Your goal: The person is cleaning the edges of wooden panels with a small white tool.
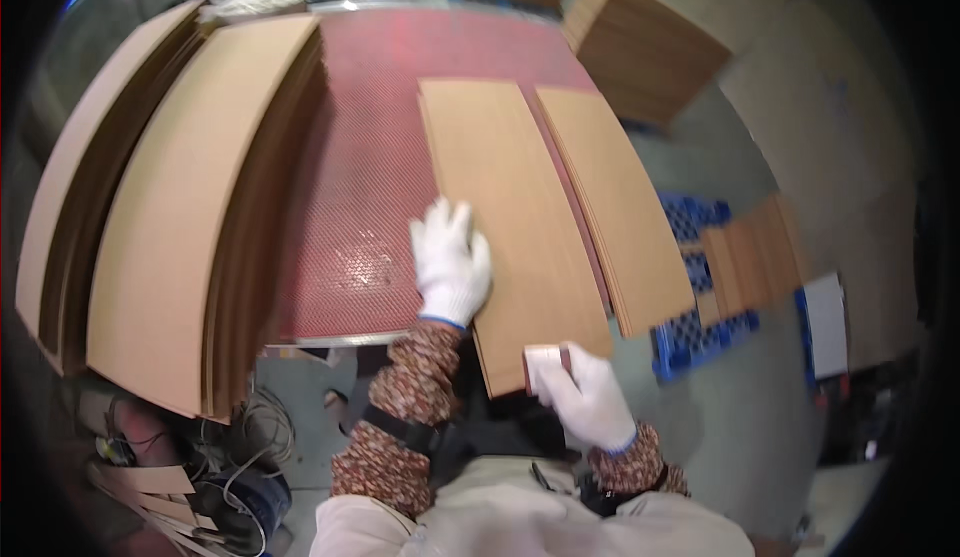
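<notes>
A long light-brown wood-look panel (520,207) lies lengthwise on a red textured tabletop (355,172), its near end sticking out past the table's front edge. My left hand (452,265), in a white knit glove, rests on the panel's left edge with its fingers stretched out. At the near right corner, my gloved right hand (592,402) grips a small block (546,359) with a whitish face and dark reddish-brown sides. The block touches the panel's near end; whatever lies under it is hidden. Just to the right, a thin stack of similar panels (622,207) lies alongside, separated by a narrow gap.
Two tall stacks of panels, an inner one (200,207) and an outer one (95,177), stand at the left. Beyond the table on the right are more boards (650,52) and a blue pallet (690,342). Wood offcuts (150,492) and coiled cable (265,427) lie low at the left.
</notes>
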A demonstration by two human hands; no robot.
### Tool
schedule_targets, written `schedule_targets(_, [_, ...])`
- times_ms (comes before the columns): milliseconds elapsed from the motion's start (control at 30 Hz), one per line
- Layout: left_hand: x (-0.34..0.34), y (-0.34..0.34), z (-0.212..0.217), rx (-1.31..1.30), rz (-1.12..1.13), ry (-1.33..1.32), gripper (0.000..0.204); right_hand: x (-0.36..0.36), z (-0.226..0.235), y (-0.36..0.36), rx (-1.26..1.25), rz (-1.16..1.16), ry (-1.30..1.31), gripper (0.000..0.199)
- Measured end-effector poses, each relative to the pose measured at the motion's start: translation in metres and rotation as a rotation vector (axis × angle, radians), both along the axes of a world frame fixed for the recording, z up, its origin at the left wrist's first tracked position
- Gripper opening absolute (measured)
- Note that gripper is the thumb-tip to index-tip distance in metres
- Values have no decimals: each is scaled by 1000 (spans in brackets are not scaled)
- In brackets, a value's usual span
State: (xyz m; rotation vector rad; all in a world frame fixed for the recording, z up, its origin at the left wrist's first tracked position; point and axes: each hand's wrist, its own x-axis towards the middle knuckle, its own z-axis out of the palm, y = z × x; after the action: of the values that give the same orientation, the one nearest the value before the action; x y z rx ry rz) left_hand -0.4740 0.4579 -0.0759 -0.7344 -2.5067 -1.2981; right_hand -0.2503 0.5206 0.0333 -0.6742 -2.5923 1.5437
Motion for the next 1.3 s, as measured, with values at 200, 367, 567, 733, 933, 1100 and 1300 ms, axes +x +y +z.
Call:
schedule_targets(200, [7, 13, -21, 6, -33, 101, 36, 38, -54, 7, 550, -79, -27, 22])
schedule_targets(367, [14, 5, -23, -1, -39, 117, 34, 48, -57, -6, 801, 147, 33, 16])
schedule_targets(567, [13, 3, -17, -26, -47, 114, 34, 35, -47, -16, 924, 211, -1, 16])
schedule_targets(733, [9, 4, -12, -36, -81, 74, 33, 27, -41, -16, 937, 192, -33, 14])
schedule_targets(933, [12, 6, -27, 15, -94, 114, 34, 14, -47, -12, 913, 102, -105, 26])
schedule_targets(1100, [17, 8, -28, 25, -70, 149, 39, -31, -46, 11, 883, 94, -167, 28])
schedule_targets(1300, [16, 7, -21, 5, -75, 88, 38, -134, -59, 56, 1012, 97, -42, 32])
